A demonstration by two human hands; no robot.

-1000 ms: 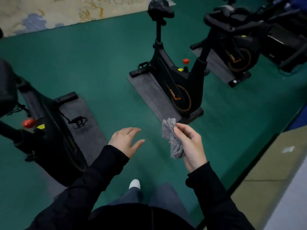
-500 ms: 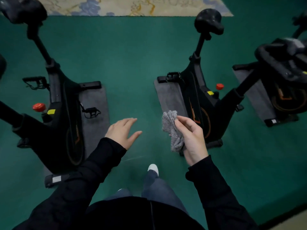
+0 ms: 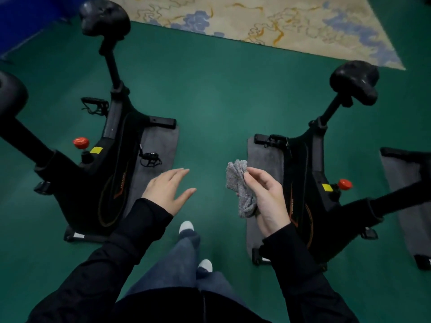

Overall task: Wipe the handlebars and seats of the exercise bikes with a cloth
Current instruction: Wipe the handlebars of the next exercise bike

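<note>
My right hand (image 3: 268,199) grips a crumpled grey cloth (image 3: 241,185) in front of me, above the green floor. My left hand (image 3: 169,191) hovers open beside it, fingers straight, holding nothing. A black exercise bike (image 3: 112,164) stands to my left, its seat (image 3: 105,17) at the top left and part of its handlebar (image 3: 9,96) at the left edge. A second black bike (image 3: 307,183) stands to my right, with its seat (image 3: 355,81) at the upper right. Neither hand touches a bike.
Each bike stands on a grey mat (image 3: 158,145). A third mat and bike part (image 3: 408,194) show at the right edge. A patterned beige rug (image 3: 279,22) lies beyond on the green floor (image 3: 221,101). My legs and white shoes (image 3: 186,226) are between the bikes.
My view has swung left and moved forward, so the two bikes now flank me. My hands keep the same pose, the right still holding the cloth.
</note>
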